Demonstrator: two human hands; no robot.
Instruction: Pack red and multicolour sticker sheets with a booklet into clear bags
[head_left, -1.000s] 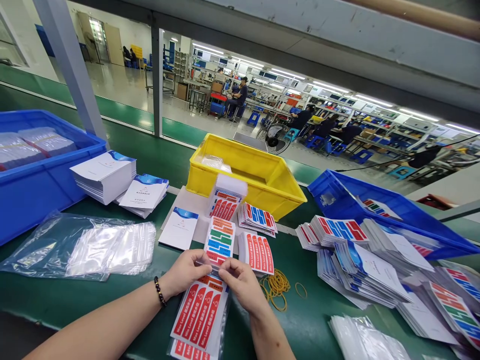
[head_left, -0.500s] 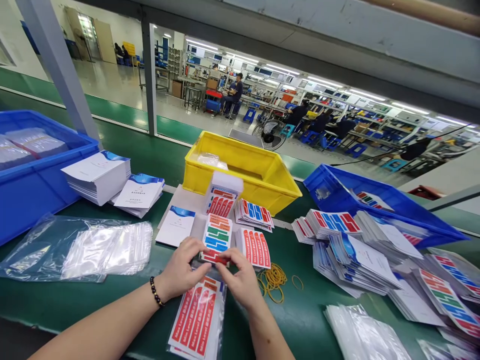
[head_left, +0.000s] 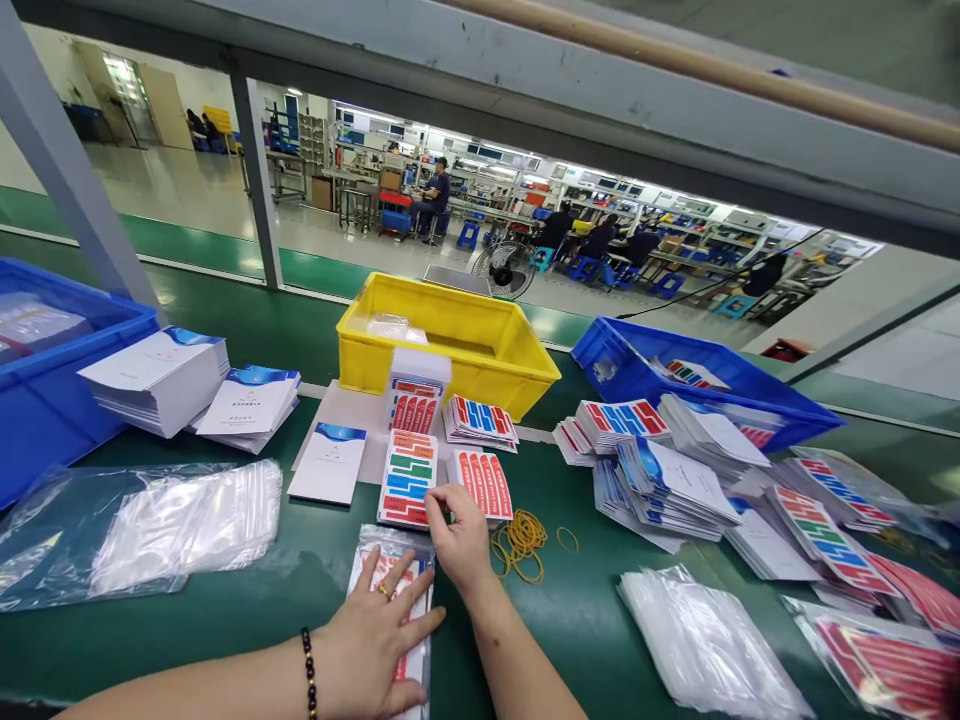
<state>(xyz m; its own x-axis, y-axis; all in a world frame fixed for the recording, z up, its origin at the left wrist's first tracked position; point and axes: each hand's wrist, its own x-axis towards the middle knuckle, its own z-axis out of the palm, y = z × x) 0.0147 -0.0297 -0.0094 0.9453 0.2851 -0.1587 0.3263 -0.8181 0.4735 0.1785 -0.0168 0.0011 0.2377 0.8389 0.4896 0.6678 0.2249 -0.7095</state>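
My left hand [head_left: 382, 635] lies flat with fingers spread on a clear zip bag [head_left: 367, 538] of red-printed label sheets, on the green bench in front of me. My right hand [head_left: 459, 535] is curled in a pinch at the lower right corner of a stack of multicoloured sticker sheets [head_left: 409, 475]. Whether a sheet is between its fingertips I cannot tell. Right beside it sits a stack of red label sheets [head_left: 484, 480]. Behind are a stack of red and blue sticker sheets [head_left: 480, 420] and an upright pack of sheets [head_left: 416, 395]. A white and blue booklet [head_left: 328, 465] lies to the left.
Yellow rubber bands [head_left: 525, 540] lie right of my hand. Clear empty bags [head_left: 195, 520] are at left, more bags [head_left: 705, 640] at right. A yellow bin [head_left: 510, 375], a left blue bin [head_left: 67, 400], a right blue bin [head_left: 757, 405] and booklet stacks [head_left: 157, 385] surround the area.
Both hands were together at the top of the bag. My left hand has since moved down and flattened on it, while my right hand has stayed by the sticker stack's lower corner.
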